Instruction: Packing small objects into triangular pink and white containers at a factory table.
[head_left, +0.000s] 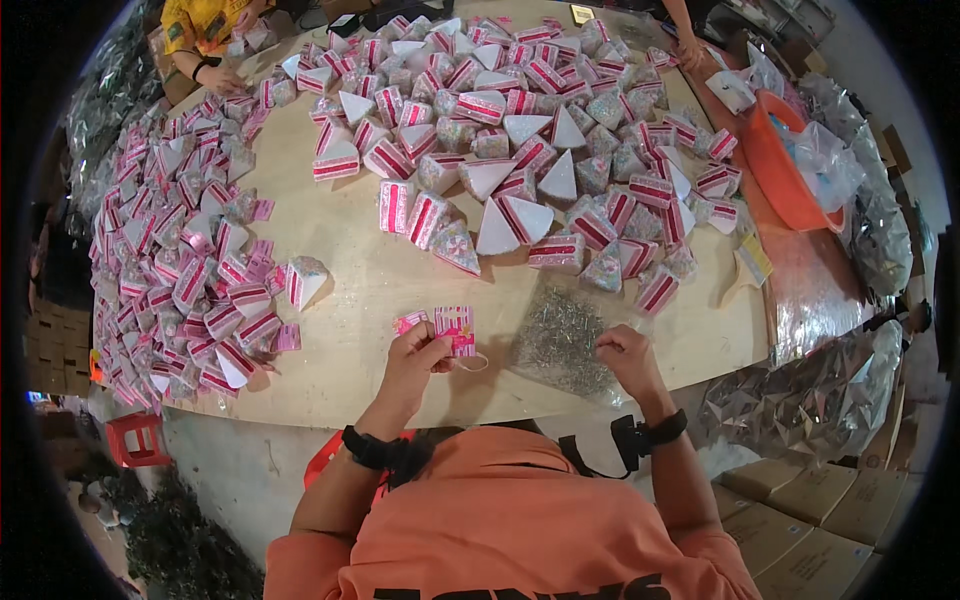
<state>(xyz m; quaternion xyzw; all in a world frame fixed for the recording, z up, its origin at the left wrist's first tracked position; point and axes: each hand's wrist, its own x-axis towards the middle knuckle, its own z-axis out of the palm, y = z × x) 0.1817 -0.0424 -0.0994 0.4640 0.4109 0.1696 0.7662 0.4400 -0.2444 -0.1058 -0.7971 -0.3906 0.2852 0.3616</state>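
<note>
Left hand (pixel 415 360) pinches pink-striped card tags (pixel 457 328); right hand (pixel 632 362) curled, hold unclear, by clear plastic pin bag (pixel 558 335). I judge tag prep; next needs precision.

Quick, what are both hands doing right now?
Left hand: closed, holding pink-and-white tags.
Right hand: fingers curled closed, near the bag of small metal pieces; whether it holds anything can't be told.

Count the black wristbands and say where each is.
3: the left band, on the wrist of the left hand; the right band, on the wrist of the right hand; the far band, on the wrist of a co-worker's hand, upper left. Others may be hidden.
</note>
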